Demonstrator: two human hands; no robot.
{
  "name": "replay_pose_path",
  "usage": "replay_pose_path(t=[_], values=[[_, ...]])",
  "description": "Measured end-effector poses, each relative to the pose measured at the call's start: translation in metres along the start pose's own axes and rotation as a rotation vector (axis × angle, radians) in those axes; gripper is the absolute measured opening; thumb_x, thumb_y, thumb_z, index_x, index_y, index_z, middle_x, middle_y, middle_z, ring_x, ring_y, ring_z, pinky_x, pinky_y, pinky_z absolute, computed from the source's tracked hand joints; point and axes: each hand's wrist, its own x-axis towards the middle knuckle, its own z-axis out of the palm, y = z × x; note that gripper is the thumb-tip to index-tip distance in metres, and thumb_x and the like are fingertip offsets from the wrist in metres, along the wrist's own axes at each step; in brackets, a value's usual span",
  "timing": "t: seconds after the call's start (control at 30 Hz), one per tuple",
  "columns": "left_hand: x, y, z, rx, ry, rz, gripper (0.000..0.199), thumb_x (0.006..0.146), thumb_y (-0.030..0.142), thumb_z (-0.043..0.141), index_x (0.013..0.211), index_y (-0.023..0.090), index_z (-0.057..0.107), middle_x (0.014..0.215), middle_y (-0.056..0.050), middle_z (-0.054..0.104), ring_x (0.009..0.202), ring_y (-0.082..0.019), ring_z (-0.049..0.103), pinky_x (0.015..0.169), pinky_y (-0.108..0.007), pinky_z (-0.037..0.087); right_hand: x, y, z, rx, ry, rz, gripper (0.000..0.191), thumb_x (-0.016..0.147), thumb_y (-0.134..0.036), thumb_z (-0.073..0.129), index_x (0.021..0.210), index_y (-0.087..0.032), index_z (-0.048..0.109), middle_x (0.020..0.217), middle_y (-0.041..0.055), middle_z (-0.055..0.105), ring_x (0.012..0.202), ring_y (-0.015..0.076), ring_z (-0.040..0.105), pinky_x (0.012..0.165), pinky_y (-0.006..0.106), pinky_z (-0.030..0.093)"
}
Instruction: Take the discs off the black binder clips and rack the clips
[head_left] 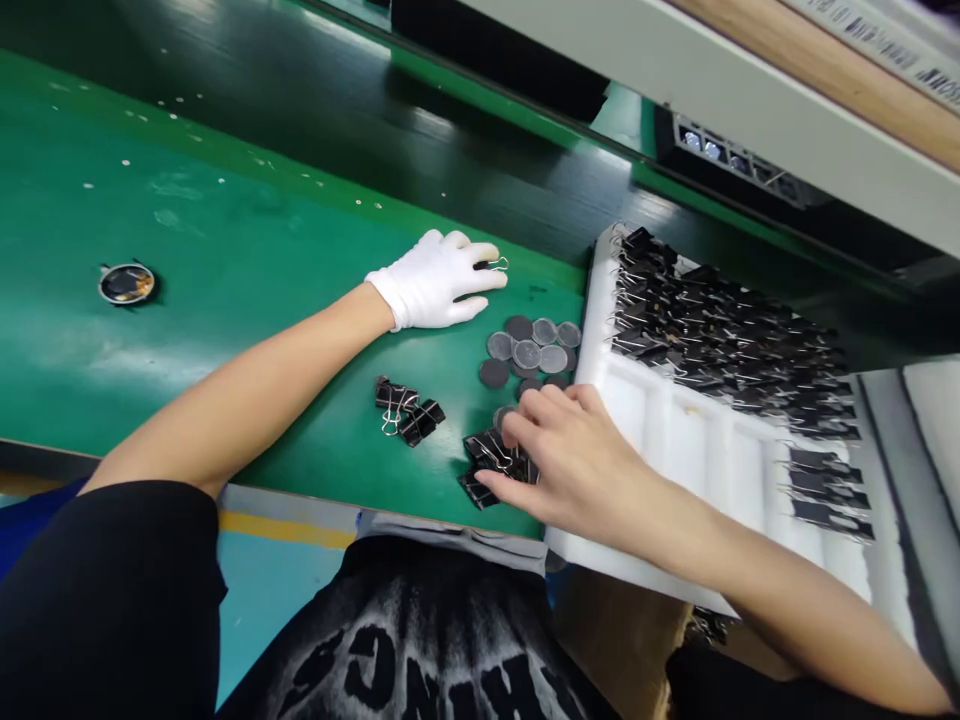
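My left hand [442, 280], in a white glove, rests on the green table with its fingers apart; a binder clip [493, 264] with silver wire shows between the fingers, against the table. Bare, my right hand [559, 455] reaches over a pile of black binder clips [491, 462], fingers curled and thumb apart, at the clips. Whether it grips one is hard to make out. Several grey and black discs [527, 354] lie between the hands. More black clips [410, 408] lie left of the right hand.
A white foam tray [600, 300] with rows of black clips [720, 320] stands at the right. A small round part [127, 284] lies far left. A shelf edge [720, 80] crosses the upper right.
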Motion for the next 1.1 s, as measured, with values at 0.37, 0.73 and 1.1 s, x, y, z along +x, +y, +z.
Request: replay_pose_path(t=[0.37, 0.73, 1.1], values=[[-0.013, -0.003, -0.002, 0.119, 0.155, -0.092, 0.053, 0.096, 0.062, 0.049, 0.124, 0.024, 0.071, 0.143, -0.016, 0.057, 0.132, -0.045, 0.048, 0.103, -0.059, 0.032, 0.016, 0.01, 0.013, 0.367, 0.114, 0.193, 0.018, 0.095, -0.032, 0.059, 0.089, -0.023, 0.073, 0.086, 0.0036, 0.063, 0.087, 0.0209, 0.06, 0.083, 0.04, 0.039], [-0.015, -0.018, -0.017, 0.151, -0.108, 0.016, 0.084, 0.086, 0.074, 0.058, 0.152, 0.022, 0.052, 0.145, -0.019, 0.057, 0.126, -0.042, 0.055, 0.102, -0.048, 0.04, 0.036, 0.038, 0.019, 1.216, 0.078, 0.408, 0.047, 0.054, -0.058, 0.095, 0.081, -0.021, 0.084, 0.061, -0.0035, 0.05, 0.062, 0.0125, 0.042, 0.061, 0.031, 0.035], [-0.013, -0.028, -0.017, 0.101, -0.169, -0.021, 0.092, 0.079, 0.078, 0.064, 0.153, 0.026, 0.051, 0.143, -0.015, 0.058, 0.125, -0.039, 0.055, 0.097, -0.043, 0.045, 0.034, 0.047, 0.02, 1.331, 0.623, 0.373, 0.031, 0.077, -0.055, 0.081, 0.078, -0.026, 0.071, 0.109, 0.0054, 0.072, 0.105, 0.0226, 0.066, 0.088, 0.036, 0.052]])
